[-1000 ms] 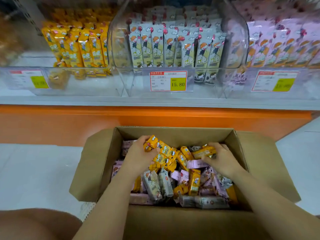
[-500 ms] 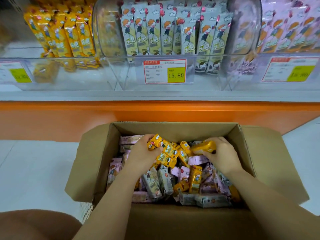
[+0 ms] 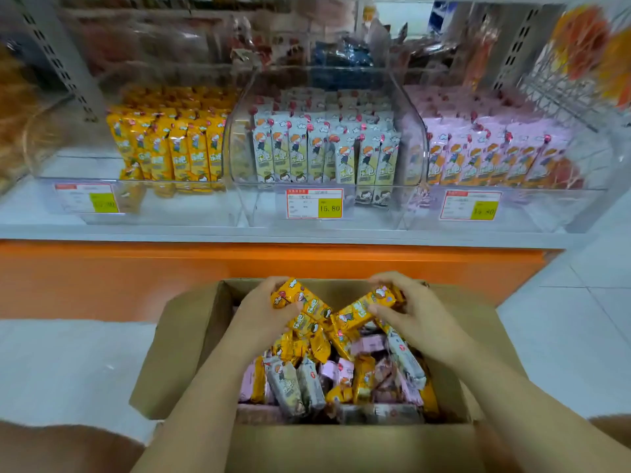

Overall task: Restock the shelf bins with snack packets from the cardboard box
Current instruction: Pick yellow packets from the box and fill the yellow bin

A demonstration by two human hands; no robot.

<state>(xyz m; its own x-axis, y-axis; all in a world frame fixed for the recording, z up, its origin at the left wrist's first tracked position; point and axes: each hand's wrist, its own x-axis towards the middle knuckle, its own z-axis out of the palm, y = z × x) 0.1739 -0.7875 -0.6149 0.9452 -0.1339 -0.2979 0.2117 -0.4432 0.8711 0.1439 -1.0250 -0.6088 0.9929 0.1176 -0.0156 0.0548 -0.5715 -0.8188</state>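
cardboard box (image 3: 191,343) of mixed snack packets (image 3: 345,380), bins (image 3: 327,206) stocked

Middle price label (image 3: 314,203), red-framed, with a yellow patch reading 15.80; left price label (image 3: 87,198) and right price label (image 3: 470,205) alike, but blurred. Below them, a long orange panel (image 3: 136,278) running down to a pale tiled floor (image 3: 68,363). Higher up, a slotted grey upright (image 3: 54,59) at left and a dark blue bag (image 3: 341,61) at centre. At far right, a wire rack (image 3: 563,93) with blurred orange packets (image 3: 587,39) above. A bare knee (image 3: 61,448) at bottom left.
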